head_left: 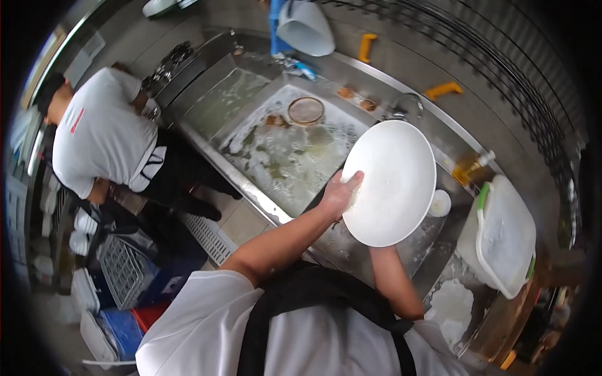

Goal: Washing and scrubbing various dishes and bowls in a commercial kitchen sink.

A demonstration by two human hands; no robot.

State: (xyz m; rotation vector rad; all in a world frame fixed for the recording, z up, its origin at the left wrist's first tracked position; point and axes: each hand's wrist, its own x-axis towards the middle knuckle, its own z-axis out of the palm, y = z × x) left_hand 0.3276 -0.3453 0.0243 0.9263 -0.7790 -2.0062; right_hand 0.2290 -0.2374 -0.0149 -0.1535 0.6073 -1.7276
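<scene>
A large white oval plate (390, 183) is held up over the sink's edge, its broad face towards me. My left hand (341, 195) grips its left rim, thumb on the upper face and fingers partly out of sight behind. My right forearm runs up beneath the plate, which hides my right hand, so its grip cannot be seen. Beyond the plate is a steel sink basin (277, 207) of cloudy, foamy water. A round, brown-rimmed item (306, 111) sits at the water's surface.
A second basin (225, 101) adjoins on the left. A faucet (407, 105) stands behind the plate. To the right are a small white cup (439, 203), a yellow bottle (468, 169) and a white tub (503, 235). A co-worker (108, 127) bends at left, near stacked crates (122, 270).
</scene>
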